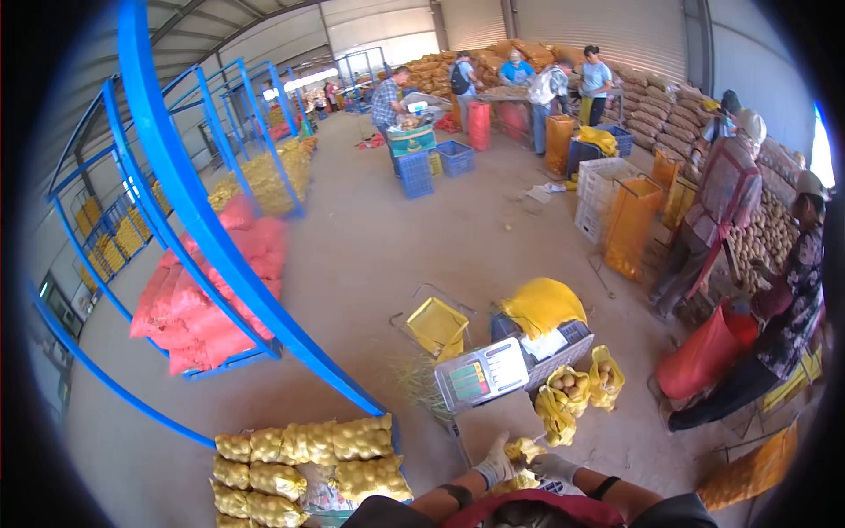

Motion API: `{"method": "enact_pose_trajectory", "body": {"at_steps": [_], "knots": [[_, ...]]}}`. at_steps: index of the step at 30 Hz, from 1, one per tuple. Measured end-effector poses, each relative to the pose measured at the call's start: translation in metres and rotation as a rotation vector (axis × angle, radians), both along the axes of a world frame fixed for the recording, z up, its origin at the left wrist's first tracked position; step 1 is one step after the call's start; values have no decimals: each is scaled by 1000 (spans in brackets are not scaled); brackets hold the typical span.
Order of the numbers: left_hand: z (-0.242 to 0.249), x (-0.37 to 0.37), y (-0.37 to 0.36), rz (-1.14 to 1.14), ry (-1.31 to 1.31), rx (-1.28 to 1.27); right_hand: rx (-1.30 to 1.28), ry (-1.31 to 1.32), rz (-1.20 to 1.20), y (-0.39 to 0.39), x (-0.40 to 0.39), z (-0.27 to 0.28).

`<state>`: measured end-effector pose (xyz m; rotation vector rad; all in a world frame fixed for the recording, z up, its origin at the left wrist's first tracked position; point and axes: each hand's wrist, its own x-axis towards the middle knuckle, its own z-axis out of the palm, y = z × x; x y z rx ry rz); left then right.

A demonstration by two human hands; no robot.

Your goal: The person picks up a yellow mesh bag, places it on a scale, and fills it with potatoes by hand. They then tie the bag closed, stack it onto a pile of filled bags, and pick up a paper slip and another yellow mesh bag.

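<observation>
My gloved left hand and gloved right hand are close together at the bottom of the view. Between them is a yellow mesh bag, its top bunched up, and the fingers of both hands are closed on it. My arms partly hide its lower part. Just ahead lies a brown board in front of a weighing scale with a lit display. To the right of the board stand open yellow mesh bags of potatoes.
Filled mesh bags are stacked on the left by a blue metal frame. Yellow empty bags top a crate behind the scale. On the right, a person bends over a red sack. Other people work farther back.
</observation>
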<state>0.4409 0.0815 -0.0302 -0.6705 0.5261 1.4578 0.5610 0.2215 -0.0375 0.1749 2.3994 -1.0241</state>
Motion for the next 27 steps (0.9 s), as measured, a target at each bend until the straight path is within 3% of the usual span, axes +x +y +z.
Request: {"method": "enact_pose_trajectory", "body": {"at_steps": [1, 3, 4, 5, 7, 9, 11, 12, 13, 15, 17, 19, 20, 21, 23, 26, 27], "knots": [[1, 2, 2, 21, 2, 4, -107, -15, -79, 7, 7, -7], [31, 18, 1, -96, 268, 32, 109, 347, -442, -1, 1, -26], [7, 22, 4, -149, 238, -17, -155, 320, -644, -11, -11, -35], [10, 28, 3, -142, 229, -28, -164, 308, -639, -16, -18, -27], [34, 31, 0, -149, 577, -126, -285, -153, -669, -23, -34, -2], [47, -3, -9, -127, 524, -43, -267, -138, -665, -18, -32, -7], [36, -43, -7, -19, 242, -243, -219, 14, -719, -17, -23, -16], [32, -45, -2, -126, 460, -277, -392, 2, -806, -20, -19, -17], [27, -36, 7, -129, 448, -268, -446, 14, -842, -17, -18, -20], [84, -11, 20, -508, 1133, 183, -465, 12, -857, -12, -15, -17], [64, 7, 26, -670, 1359, 159, -366, 48, -731, -5, -3, -29], [24, 18, 7, -335, 1960, 460, -141, 241, -357, 0, 12, -62], [40, 20, -10, -408, 1427, 284, -159, 276, -267, -5, 20, -74], [54, 20, -26, -422, 871, 135, -707, 155, -605, -18, 29, -90], [11, 44, -52, -225, 258, -382, -303, -151, -475, -43, 22, -12], [-42, 130, -50, -160, 154, -314, -216, -262, -275, -52, 61, 0], [-57, 151, -39, -154, 155, -259, -205, -264, -97, -52, 78, 8]]}}
